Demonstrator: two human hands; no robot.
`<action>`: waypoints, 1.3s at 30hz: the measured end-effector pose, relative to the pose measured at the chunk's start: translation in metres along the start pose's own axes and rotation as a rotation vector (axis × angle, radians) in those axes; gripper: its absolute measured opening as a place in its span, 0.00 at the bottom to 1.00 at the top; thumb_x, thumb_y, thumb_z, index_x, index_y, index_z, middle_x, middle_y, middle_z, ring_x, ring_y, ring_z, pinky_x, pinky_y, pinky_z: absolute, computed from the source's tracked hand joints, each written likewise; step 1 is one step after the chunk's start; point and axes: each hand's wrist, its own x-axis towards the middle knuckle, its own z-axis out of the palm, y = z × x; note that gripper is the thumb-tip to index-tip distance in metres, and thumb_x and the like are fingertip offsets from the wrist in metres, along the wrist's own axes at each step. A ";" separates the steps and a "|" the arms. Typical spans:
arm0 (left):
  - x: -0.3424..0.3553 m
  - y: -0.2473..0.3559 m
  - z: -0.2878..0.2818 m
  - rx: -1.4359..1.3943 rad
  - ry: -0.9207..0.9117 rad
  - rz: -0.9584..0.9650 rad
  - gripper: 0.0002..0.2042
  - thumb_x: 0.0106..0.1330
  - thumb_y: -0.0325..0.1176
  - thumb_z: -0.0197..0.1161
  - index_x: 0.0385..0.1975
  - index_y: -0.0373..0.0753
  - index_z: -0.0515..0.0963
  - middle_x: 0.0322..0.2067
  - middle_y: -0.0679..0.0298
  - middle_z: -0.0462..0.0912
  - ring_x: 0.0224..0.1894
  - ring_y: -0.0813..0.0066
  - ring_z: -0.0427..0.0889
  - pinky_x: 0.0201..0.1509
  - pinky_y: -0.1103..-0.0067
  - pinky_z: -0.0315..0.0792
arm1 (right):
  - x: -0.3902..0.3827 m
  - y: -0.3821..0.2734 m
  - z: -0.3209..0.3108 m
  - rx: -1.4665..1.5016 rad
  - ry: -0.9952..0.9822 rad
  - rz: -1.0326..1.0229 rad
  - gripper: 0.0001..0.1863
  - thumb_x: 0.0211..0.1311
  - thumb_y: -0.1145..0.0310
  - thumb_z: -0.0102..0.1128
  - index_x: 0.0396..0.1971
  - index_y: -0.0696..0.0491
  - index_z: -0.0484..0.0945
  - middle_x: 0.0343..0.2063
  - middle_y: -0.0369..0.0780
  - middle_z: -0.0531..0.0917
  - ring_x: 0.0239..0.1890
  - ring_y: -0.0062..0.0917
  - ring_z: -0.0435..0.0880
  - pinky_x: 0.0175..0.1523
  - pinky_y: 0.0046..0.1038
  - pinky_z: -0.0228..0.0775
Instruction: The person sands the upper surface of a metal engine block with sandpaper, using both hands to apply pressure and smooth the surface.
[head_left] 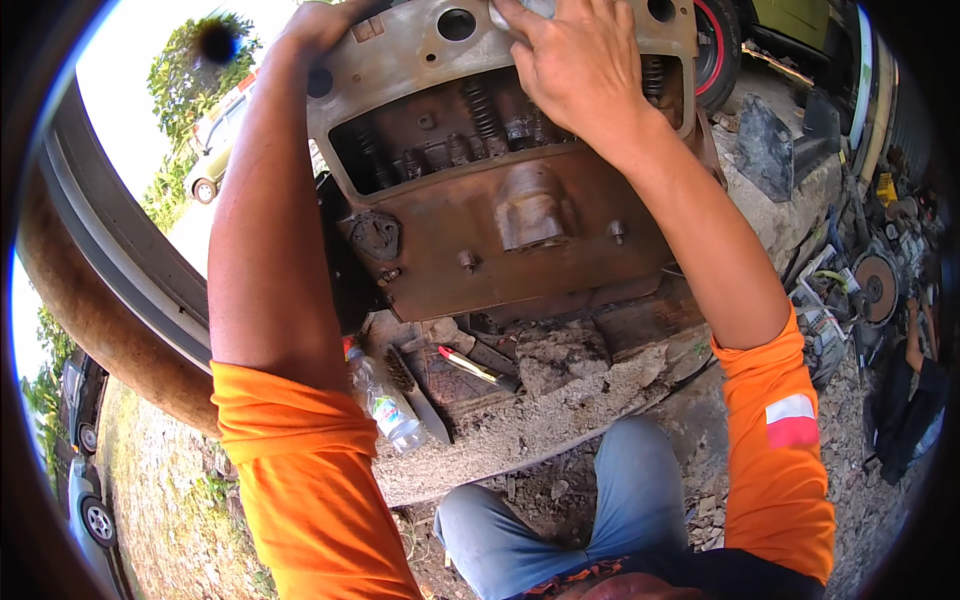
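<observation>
A rusty brown engine block (440, 275) stands before me, its long side opening showing coil springs (482, 110). Along its top runs a flat grey face with round holes. My left hand (325, 22) rests at the top left corner of the block, its fingers mostly cut off by the picture's edge. On the top face, right of the middle, my right hand (585, 65) presses down with bent fingers on a small whitish piece (528, 10). What that piece is cannot be made out.
On the concrete ledge (560, 440) below the block lie a clear plastic bottle (395, 420), a dark-bristled brush (402, 372) and a slim red-and-yellow tool (475, 365). A dark metal bracket (775, 150) and piled parts (875, 285) are at right. Vehicles stand around.
</observation>
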 end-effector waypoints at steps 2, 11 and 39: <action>-0.001 0.001 0.001 -0.008 -0.011 0.002 0.38 0.60 0.67 0.65 0.49 0.31 0.86 0.47 0.48 0.88 0.47 0.54 0.87 0.53 0.61 0.79 | 0.001 0.001 0.000 0.050 0.016 0.023 0.26 0.58 0.64 0.65 0.59 0.50 0.81 0.44 0.49 0.75 0.52 0.44 0.72 0.54 0.46 0.65; 0.023 -0.010 0.009 0.009 -0.018 0.049 0.37 0.61 0.67 0.64 0.48 0.34 0.87 0.44 0.47 0.88 0.45 0.55 0.87 0.53 0.62 0.79 | 0.002 0.002 0.005 0.011 0.046 0.029 0.25 0.58 0.64 0.65 0.57 0.51 0.82 0.43 0.49 0.75 0.51 0.44 0.72 0.54 0.45 0.66; 0.066 -0.051 0.005 0.095 -0.015 0.152 0.32 0.65 0.68 0.59 0.49 0.44 0.88 0.40 0.49 0.89 0.43 0.60 0.88 0.57 0.68 0.76 | -0.012 0.009 -0.014 -0.011 -0.013 0.049 0.24 0.57 0.64 0.66 0.55 0.51 0.83 0.43 0.49 0.75 0.51 0.45 0.73 0.54 0.47 0.66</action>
